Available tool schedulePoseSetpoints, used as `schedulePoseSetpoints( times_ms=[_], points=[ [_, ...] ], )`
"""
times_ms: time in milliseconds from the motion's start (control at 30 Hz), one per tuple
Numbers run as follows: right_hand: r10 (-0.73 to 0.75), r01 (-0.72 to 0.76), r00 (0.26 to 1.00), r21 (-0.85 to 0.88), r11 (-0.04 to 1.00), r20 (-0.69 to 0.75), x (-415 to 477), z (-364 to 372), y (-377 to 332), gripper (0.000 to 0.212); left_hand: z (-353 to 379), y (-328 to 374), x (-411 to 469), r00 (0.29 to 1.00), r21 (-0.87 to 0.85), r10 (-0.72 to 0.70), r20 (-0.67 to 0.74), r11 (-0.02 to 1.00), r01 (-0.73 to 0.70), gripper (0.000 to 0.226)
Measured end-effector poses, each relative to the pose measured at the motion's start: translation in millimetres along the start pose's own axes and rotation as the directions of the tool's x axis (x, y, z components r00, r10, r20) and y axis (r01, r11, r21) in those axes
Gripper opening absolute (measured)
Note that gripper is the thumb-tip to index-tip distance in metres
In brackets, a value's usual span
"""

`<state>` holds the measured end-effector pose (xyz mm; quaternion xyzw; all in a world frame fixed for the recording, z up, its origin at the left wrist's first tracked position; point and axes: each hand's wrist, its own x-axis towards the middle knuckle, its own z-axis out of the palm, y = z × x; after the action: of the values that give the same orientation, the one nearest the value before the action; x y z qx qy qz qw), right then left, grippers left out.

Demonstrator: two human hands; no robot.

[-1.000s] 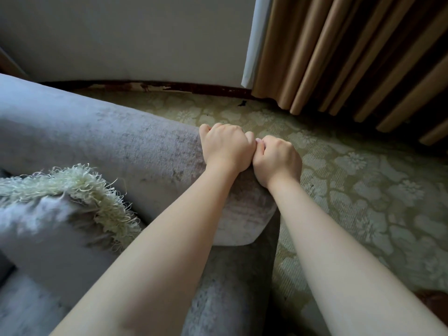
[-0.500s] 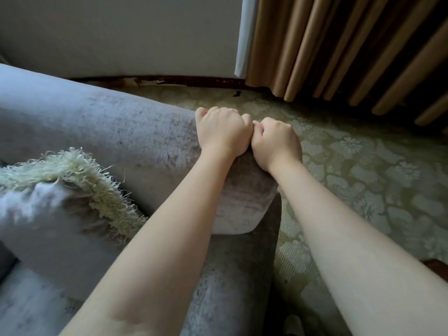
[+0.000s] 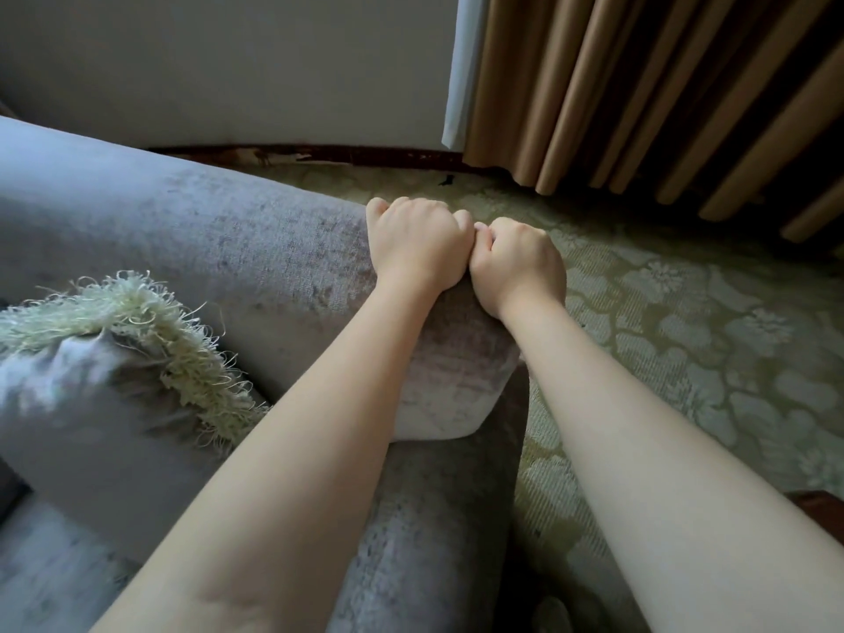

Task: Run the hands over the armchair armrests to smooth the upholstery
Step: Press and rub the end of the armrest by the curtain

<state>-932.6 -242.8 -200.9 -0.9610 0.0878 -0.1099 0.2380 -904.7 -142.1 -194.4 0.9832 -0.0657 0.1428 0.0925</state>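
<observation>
The grey velvet armrest (image 3: 228, 249) of the armchair runs from the upper left to its rounded front end at centre. My left hand (image 3: 418, 244) and my right hand (image 3: 518, 262) sit side by side on top of it near that front end, thumbs touching. The fingers of both hands curl over the armrest's far, outer edge, and their tips are hidden behind it. Both bare forearms stretch in from the bottom of the view.
A grey cushion (image 3: 91, 404) with a pale green fringe leans against the armrest's inner side at left. Green flowered carpet (image 3: 708, 335) lies to the right. Tan curtains (image 3: 639, 84) hang at the upper right beside a pale wall (image 3: 228, 61) with a dark skirting board.
Both hands keep the same hold at the same spot on the armrest. Only the view has shifted slightly.
</observation>
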Motion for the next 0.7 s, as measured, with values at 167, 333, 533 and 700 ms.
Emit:
schedulePoseSetpoints(
  times_ms=[167,333,533,700],
  points=[
    [0.028,-0.027,0.999,-0.024,0.999,0.024,0.4,-3.5,-2.8,0.038,-2.0,-2.3,0.9,0.998,0.032,0.032,0.049,0.999,-0.034,0.036],
    [0.025,-0.026,0.996,0.013,1.0,0.084,-8.9,-12.4,-6.3,0.041,-13.2,-2.2,-8.1,0.992,0.079,0.069,0.107,0.994,-0.078,0.038],
    [0.045,-0.046,0.998,0.016,0.999,0.04,-30.8,-18.2,13.3,0.033,-8.1,14.1,-28.9,0.997,-0.027,0.051,0.064,0.998,-0.05,0.035],
    [0.057,-0.057,0.998,-0.008,0.998,-0.014,-27.2,-12.1,11.2,0.034,-3.6,10.4,-25.4,0.998,-0.019,0.046,0.04,0.999,-0.046,0.035]
  ],
)
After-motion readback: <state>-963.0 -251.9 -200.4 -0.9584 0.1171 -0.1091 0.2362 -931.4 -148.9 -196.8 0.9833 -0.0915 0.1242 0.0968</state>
